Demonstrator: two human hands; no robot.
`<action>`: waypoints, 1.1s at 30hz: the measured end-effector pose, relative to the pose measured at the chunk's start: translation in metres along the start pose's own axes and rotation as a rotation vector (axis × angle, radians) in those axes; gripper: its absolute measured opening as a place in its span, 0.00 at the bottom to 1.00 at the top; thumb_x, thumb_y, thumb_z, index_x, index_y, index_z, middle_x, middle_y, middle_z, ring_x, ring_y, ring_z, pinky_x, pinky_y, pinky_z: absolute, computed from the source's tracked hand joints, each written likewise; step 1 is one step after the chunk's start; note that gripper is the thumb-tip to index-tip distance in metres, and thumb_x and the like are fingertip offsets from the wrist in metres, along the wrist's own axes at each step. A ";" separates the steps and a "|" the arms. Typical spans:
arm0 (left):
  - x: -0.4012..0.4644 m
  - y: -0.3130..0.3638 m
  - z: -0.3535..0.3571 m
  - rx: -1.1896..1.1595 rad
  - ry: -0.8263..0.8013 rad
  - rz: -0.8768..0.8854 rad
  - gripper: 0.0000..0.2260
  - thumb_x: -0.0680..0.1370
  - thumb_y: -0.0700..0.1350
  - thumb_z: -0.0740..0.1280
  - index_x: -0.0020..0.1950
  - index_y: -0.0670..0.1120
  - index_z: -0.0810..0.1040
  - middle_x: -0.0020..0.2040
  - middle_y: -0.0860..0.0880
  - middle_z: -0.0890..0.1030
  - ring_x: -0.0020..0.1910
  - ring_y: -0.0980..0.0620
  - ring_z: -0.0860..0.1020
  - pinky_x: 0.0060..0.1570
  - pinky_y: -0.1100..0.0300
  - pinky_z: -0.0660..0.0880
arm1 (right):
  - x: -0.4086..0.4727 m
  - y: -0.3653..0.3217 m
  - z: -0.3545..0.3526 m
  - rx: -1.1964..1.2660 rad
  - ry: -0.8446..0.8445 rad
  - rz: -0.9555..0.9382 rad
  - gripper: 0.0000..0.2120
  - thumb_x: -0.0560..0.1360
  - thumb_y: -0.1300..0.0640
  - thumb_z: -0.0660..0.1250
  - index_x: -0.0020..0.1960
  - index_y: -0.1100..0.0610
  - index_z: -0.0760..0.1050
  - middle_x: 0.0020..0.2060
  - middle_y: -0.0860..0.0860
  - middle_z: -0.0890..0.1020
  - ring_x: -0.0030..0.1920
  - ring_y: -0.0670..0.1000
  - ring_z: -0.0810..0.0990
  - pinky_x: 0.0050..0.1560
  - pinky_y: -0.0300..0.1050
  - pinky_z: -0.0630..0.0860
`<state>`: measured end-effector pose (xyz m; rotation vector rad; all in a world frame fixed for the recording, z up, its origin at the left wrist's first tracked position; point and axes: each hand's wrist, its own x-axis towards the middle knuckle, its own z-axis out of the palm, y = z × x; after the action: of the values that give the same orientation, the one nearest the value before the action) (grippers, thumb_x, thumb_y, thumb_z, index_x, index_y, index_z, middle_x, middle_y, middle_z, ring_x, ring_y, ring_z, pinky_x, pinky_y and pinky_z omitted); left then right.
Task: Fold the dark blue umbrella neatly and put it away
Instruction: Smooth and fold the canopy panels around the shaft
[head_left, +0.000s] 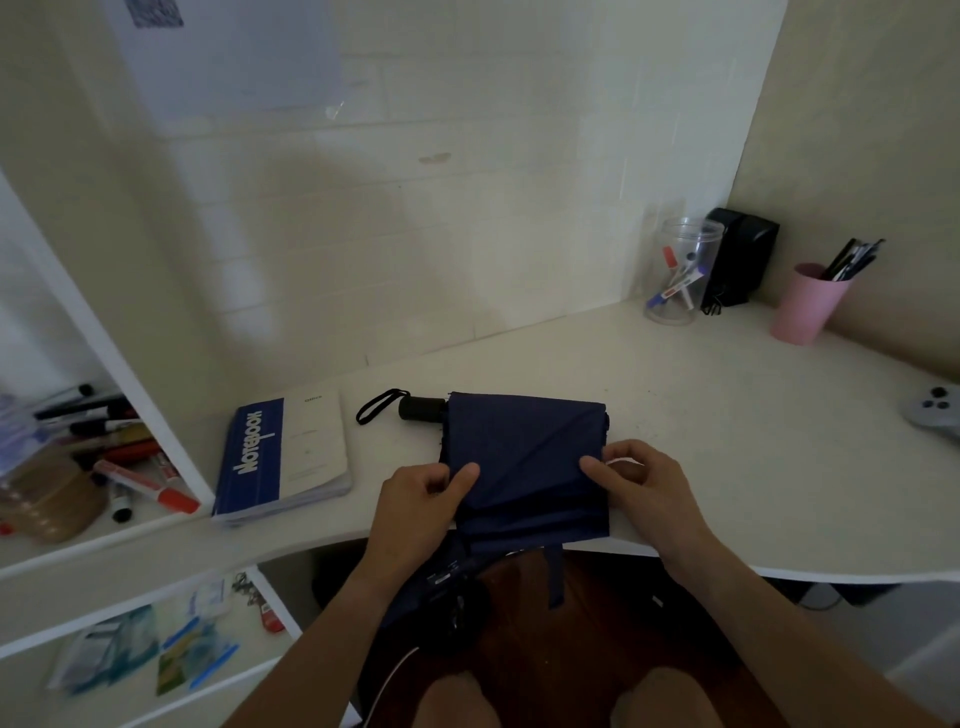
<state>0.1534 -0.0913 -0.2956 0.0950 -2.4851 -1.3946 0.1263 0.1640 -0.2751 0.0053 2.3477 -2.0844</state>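
1. Two hands work at the near rim of the bench (727, 441): the left hand (415, 499) pinches the dark blue umbrella (524, 457) at its 9 o'clock side, thumb on top of the cloth, and the right hand (639, 488) pinches the 3 o'clock side, so each grip is closed on fabric.
2. Partly done, I judge: the canopy lies flattened into a rough rectangle with a diagonal crease, but its near part spills over the bench rim toward the lap, and the closing strap (556, 577) hangs loose at 6 o'clock.
3. Left to do, by my reading: tidying the panels, rolling them round the shaft, fastening the strap, then stowing the bundle. No sleeve or obvious storage spot can be made out.
4. At 10 o'clock from the canopy the black handle (421, 408) lies on the bench with its wrist loop (379, 405) beside it.
5. Room is tight at 9 o'clock, where a notebook (283, 457) lies near the handle; beyond it a shelf (104, 540) holds markers.
6. Open surface runs from 12 to 3 o'clock. Well apart, toward the far corner, stand a clear jar (680, 270), a pink cup (805, 306) of pens, and a grey controller (935, 410) at the right edge.
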 end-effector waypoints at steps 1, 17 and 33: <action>0.000 -0.001 0.001 0.006 0.006 -0.001 0.26 0.79 0.54 0.70 0.29 0.47 0.62 0.24 0.54 0.65 0.24 0.59 0.64 0.30 0.66 0.64 | -0.002 -0.001 0.001 0.010 0.007 0.004 0.10 0.73 0.55 0.76 0.51 0.57 0.79 0.40 0.56 0.87 0.42 0.49 0.86 0.39 0.37 0.80; 0.001 -0.005 0.004 0.042 0.087 0.031 0.26 0.80 0.53 0.69 0.27 0.47 0.63 0.22 0.53 0.67 0.22 0.58 0.68 0.28 0.67 0.65 | -0.015 0.004 -0.013 0.033 -0.149 -0.110 0.06 0.77 0.65 0.70 0.53 0.59 0.79 0.41 0.67 0.81 0.46 0.57 0.84 0.47 0.41 0.80; -0.005 -0.007 0.000 0.006 0.028 0.077 0.23 0.79 0.54 0.69 0.29 0.47 0.65 0.25 0.54 0.67 0.26 0.58 0.66 0.30 0.66 0.65 | -0.013 0.024 -0.027 -0.753 -0.038 -0.742 0.09 0.68 0.61 0.80 0.45 0.52 0.84 0.42 0.46 0.84 0.43 0.47 0.82 0.44 0.48 0.82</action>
<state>0.1573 -0.0942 -0.3030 0.0193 -2.4435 -1.3453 0.1390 0.1936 -0.2961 -1.0119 3.2513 -1.1219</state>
